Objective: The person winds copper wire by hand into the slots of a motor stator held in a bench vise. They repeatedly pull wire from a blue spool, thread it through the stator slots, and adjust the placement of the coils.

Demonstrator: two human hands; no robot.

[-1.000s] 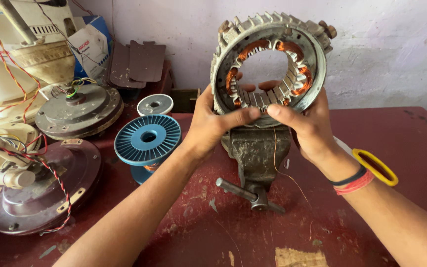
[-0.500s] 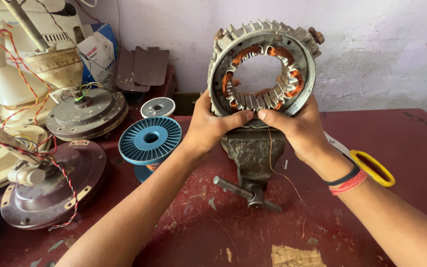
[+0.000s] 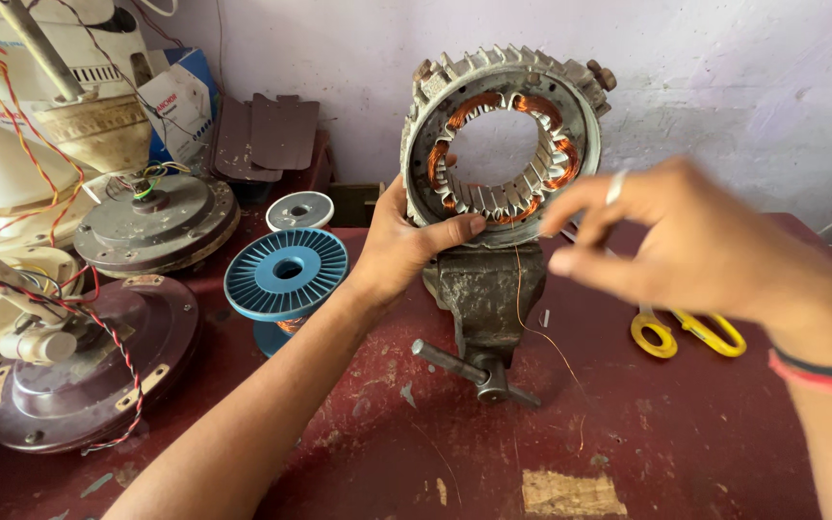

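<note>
Right hand (image 3: 695, 241) lifted off stator (image 3: 503, 144), grip loose, left hand (image 3: 402, 246) clasping rim

The right hand (image 3: 715, 246) is motion-blurred, and it hides part of the yellow-handled scissors (image 3: 690, 332), whose blades cannot be seen. The left hand (image 3: 402, 246) covers the lower left rim of the motor stator (image 3: 503, 135). Fan motors (image 3: 79, 376) at the left are cut off by the picture's edge
</note>
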